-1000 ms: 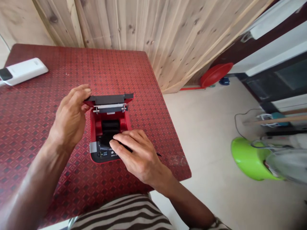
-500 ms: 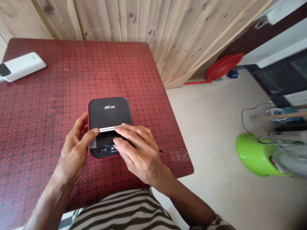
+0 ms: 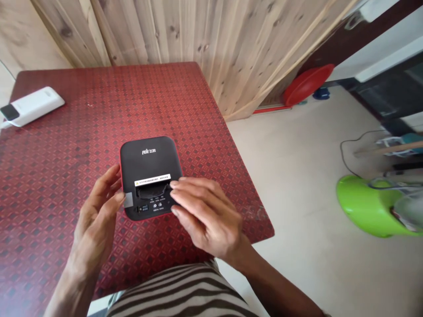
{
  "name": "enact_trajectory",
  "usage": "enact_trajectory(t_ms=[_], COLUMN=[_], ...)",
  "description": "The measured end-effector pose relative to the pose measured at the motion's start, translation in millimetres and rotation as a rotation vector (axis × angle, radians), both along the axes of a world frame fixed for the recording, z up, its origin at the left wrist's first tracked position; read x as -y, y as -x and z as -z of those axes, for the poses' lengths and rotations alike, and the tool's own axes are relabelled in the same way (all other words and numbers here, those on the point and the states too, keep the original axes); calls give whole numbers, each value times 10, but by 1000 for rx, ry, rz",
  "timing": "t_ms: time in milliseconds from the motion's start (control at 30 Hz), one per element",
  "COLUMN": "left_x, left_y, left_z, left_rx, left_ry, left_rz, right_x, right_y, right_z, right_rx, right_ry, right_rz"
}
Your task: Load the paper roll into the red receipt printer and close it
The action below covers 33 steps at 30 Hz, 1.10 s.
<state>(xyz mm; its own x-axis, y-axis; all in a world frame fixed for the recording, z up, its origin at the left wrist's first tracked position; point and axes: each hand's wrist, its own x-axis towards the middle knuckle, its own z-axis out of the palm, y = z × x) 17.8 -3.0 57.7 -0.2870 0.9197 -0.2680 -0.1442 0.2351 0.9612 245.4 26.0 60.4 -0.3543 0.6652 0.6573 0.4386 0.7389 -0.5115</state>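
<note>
A small black printer [image 3: 150, 163] with a red rim lies flat on the red patterned table [image 3: 158, 101]. White lettering is on its top, and a white warning strip [image 3: 152, 180] runs above a dark slot [image 3: 152, 190]. Small icons and lights show along the near edge. My left hand [image 3: 99, 209] is around the left side, thumb at a grey patch [image 3: 128, 200] near the front corner, fingers down the side. At the right end of the slot, the fingertips of my right hand [image 3: 208, 213] touch the printer, fingers stretched out and close together.
A white power bank [image 3: 36, 105] with a dark end panel lies at the table's far left. Wooden boards [image 3: 148, 35] stand behind the table. On the floor to the right are a lime-green stool-like object [image 3: 360, 204], cables and a red basin [image 3: 307, 86].
My right hand has slid right, off the slot, uncovering the warning strip and icons. My left thumb has moved down from the strip to the grey patch. The view has shifted slightly.
</note>
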Motion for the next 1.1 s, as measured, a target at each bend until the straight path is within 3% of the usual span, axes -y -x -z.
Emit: enact_trajectory(t_ms=[167, 467, 833, 1000, 1100], left_x=[70, 20, 6, 49, 28], left_y=[-10, -181, -212, -162, -81], left_z=[-38, -62, 12, 0, 90], left_rx=[-22, 46, 25, -24, -35], left_ry=[1, -31, -44, -13, -66], left_rz=[-21, -111, -124, -85, -82], right_x=[-8, -103, -258, -412, -522], right_y=[-158, -297, -241, -268, -259], right_z=[53, 137, 93, 156, 171], right_rx=[-97, -82, -93, -38, 16], right_ry=[83, 98, 128, 151, 124], right_rz=[167, 282, 231, 177, 132])
